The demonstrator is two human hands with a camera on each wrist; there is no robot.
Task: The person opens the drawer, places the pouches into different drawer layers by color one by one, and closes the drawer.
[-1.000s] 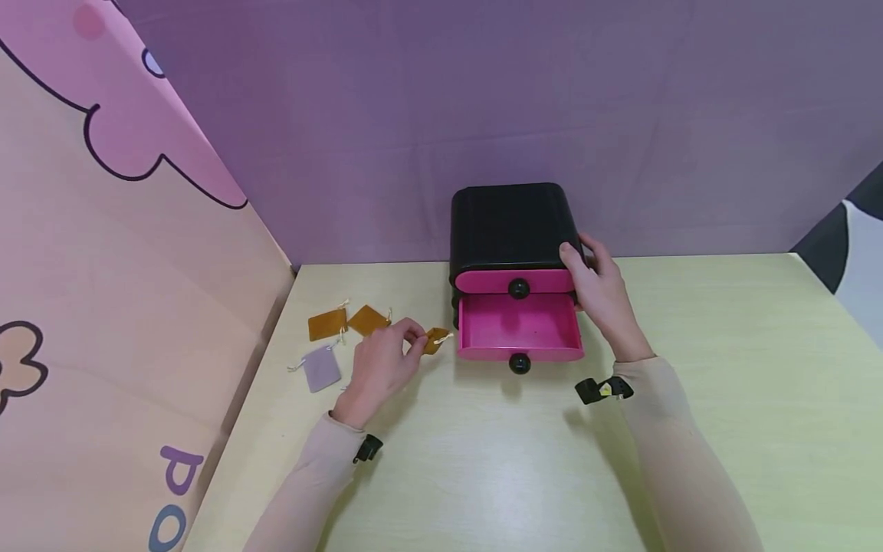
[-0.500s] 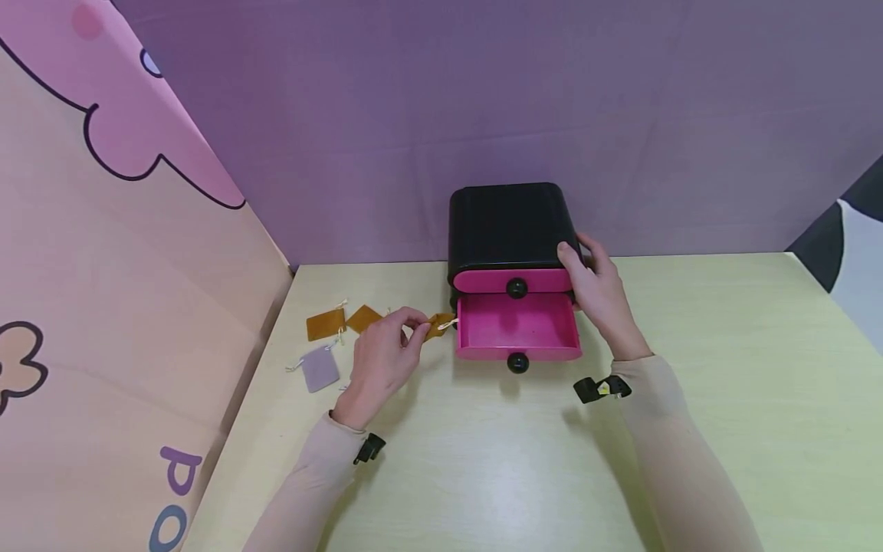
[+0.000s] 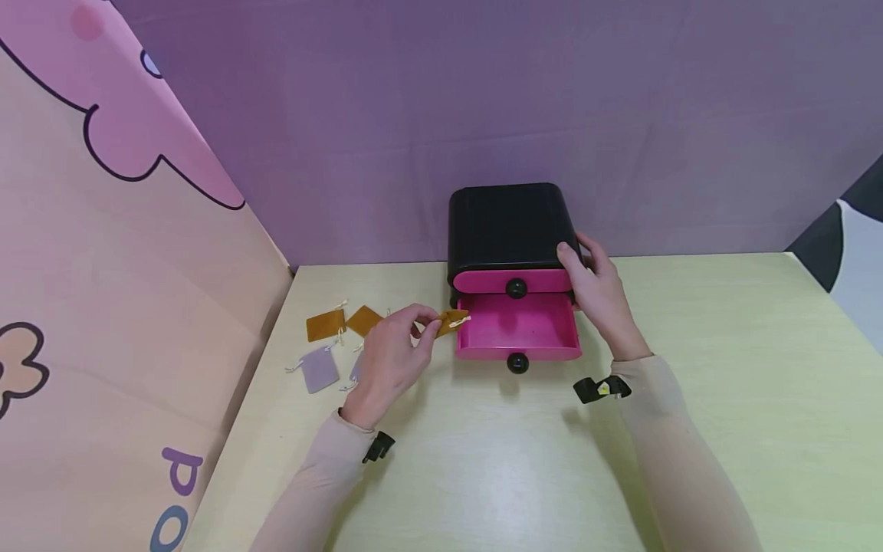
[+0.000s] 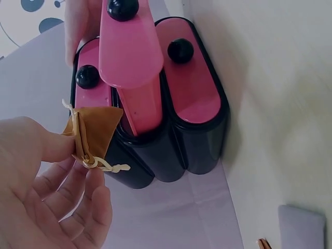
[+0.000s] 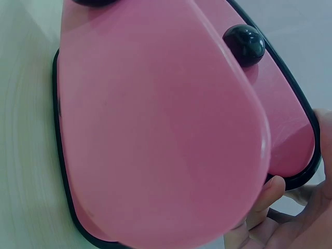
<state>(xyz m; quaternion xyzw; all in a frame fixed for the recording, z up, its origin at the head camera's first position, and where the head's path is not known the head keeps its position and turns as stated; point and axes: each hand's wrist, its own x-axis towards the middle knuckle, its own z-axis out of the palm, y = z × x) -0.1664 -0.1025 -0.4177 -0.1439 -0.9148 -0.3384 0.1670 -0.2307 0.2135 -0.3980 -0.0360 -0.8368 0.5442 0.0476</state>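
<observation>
My left hand point(image 3: 396, 356) pinches a mustard-brown drawstring pouch point(image 3: 450, 322) between thumb and fingertips. The pouch hangs at the left rim of a pulled-out pink drawer point(image 3: 520, 353), its pale cord reaching over the edge. In the left wrist view the pouch point(image 4: 101, 127) looks creased beside the drawer front point(image 4: 132, 52). My right hand point(image 3: 603, 307) grips the right side of the black drawer unit point(image 3: 510, 226), thumb at its upper front corner. In the right wrist view, the drawer front point(image 5: 161, 124) covers much of the scene, with curled fingers point(image 5: 272, 192) at the unit's edge.
Two brown pouches point(image 3: 326, 325) and a lilac pouch point(image 3: 320, 369) lie on the table left of my left hand. Another lilac pouch point(image 3: 356, 369) is partly hidden by that hand. A purple backdrop point(image 3: 372, 192) rises behind the unit.
My left hand has moved right and slightly up with the brown pouch, from beside the drawer to its left rim. The right hand stays on the unit.
</observation>
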